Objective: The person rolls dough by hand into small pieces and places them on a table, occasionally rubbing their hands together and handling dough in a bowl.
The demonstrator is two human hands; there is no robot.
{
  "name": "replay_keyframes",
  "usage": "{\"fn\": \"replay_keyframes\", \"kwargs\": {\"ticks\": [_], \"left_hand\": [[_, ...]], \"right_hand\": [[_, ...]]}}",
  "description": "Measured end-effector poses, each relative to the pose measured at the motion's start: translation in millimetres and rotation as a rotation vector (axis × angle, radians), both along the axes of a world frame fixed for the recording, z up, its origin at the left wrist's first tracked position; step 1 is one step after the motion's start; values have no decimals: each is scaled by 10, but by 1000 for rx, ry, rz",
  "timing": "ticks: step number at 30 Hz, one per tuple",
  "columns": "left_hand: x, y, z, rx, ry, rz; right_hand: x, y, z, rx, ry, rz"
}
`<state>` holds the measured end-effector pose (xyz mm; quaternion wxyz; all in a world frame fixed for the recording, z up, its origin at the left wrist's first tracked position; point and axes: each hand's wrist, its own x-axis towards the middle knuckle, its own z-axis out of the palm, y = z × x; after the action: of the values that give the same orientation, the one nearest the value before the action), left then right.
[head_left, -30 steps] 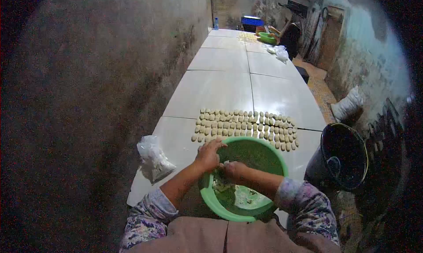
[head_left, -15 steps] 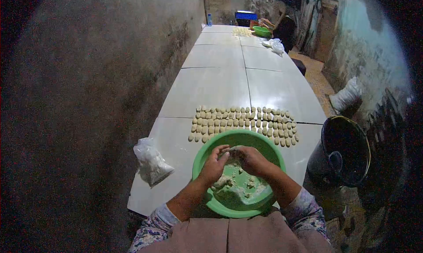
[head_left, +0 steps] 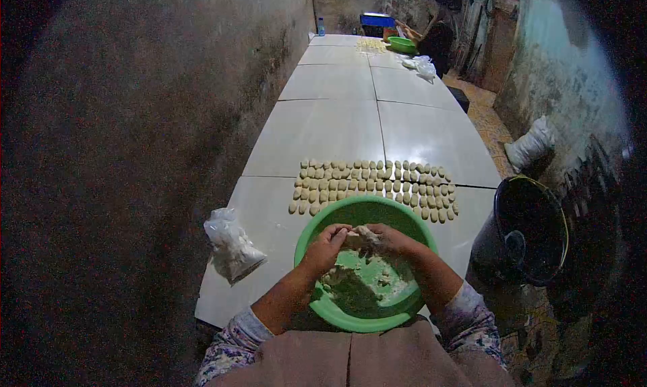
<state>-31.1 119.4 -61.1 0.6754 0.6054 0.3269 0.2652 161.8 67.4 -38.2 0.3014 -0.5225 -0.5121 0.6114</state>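
Observation:
Both hands are above a green plastic basin (head_left: 317, 313) at the near end of the table. A pale lump of dough (head_left: 364, 234) sits between them. My left hand (head_left: 326, 247) pinches at the dough's left side with thumb and fingers. Curled around its right side is my right hand (head_left: 393, 242), fingers partly hidden. Crumbly dough and flour (head_left: 377, 282) lie on the basin's bottom. Just past the far rim, small oval dough pieces (head_left: 374, 185) are laid out in rows on the white table.
A clear bag of white powder (head_left: 232, 245) lies left of the basin. To the right stands a dark bucket (head_left: 529, 232). At the table's far end, another person (head_left: 437, 43) is by a second green basin (head_left: 402, 45). A white sack (head_left: 531, 144) leans near the right wall.
My hands have come slightly apart and turned, so the dough lump between them now shows. The view has shifted very slightly; the basin and laid-out pieces stay put.

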Motion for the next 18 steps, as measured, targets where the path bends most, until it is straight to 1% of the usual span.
{"fn": "replay_keyframes", "kwargs": {"ticks": [1, 3, 4, 5, 7, 8, 11, 12, 13, 15, 16, 17, 18], "left_hand": [[-7, -11, 54, -1, 2, 1], [-12, -49, 156, 1, 76, -23], [16, -50, 122, -8, -7, -2], [18, -45, 99, -10, -8, -2], [7, -39, 102, 43, 52, -11], [15, -50, 107, 92, 76, 4], [0, -76, 219, 103, 134, 31], [-7, -86, 286, 41, 158, 18], [-6, -80, 264, 41, 156, 21], [1, -45, 157, 84, 223, -8], [-17, -20, 132, 174, 197, -6], [-24, -10, 110, 174, 197, -3], [-26, -1, 94, 164, 164, 12]], "right_hand": [[5, 5, -5, -1, 2, 1], [14, 2, -7, 74, -128, -23], [-40, -32, 44, 150, -74, -55], [-58, -32, 37, 148, -75, -55], [-88, -22, 30, 113, -112, -163], [-118, -22, 35, 112, -114, -161], [-206, -60, 67, 190, -354, -147], [-182, -26, 7, 271, -578, -16], [-194, -48, 41, 272, -580, -13], [-242, -128, 123, 221, -165, -59], [-248, -70, 41, 457, -239, 50], [-206, -67, -7, 457, -238, 53], [-142, -74, -37, 253, -160, 15]]}}
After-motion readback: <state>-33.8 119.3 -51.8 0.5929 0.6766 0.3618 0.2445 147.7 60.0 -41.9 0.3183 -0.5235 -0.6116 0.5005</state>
